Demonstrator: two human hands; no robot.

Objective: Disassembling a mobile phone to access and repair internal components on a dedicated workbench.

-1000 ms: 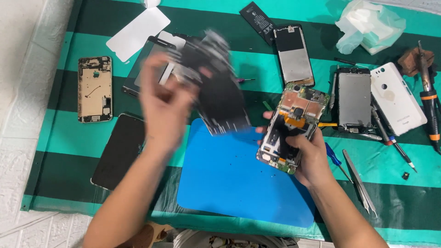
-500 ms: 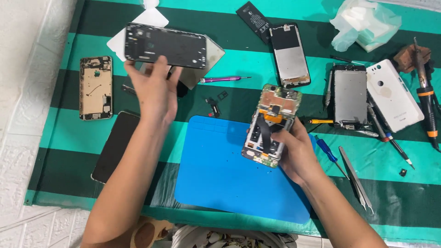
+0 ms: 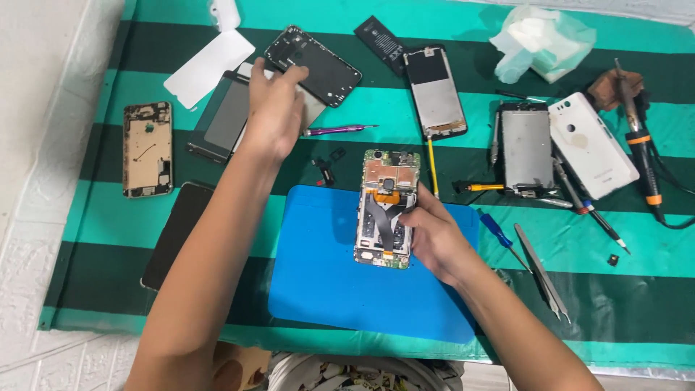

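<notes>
- Two hands at work over the striped green cloth [image 3: 101, 289], well apart from each other.
- We note the left hand [image 3: 275, 108] stretched toward the far left part of the cloth, fingers loosely curled over the near corner of a black phone back cover [image 3: 313, 65]; whether it grips or only touches the cover, we cannot tell.
- We see the right hand [image 3: 434, 242] closed on the right edge of an opened phone with exposed board [image 3: 387, 210], held flat over the blue mat [image 3: 326, 289].
- Mat sits at the cloth's near edge, centre; its left half is bare.
- Loose parts lie about: a gold phone frame [image 3: 147, 148] by the left edge, a white back cover [image 3: 592, 145] and soldering iron [image 3: 641, 145] toward the right edge, tweezers [image 3: 543, 271] just right of the mat.
- We record a purple-handled screwdriver [image 3: 337, 130] between the two hands.
</notes>
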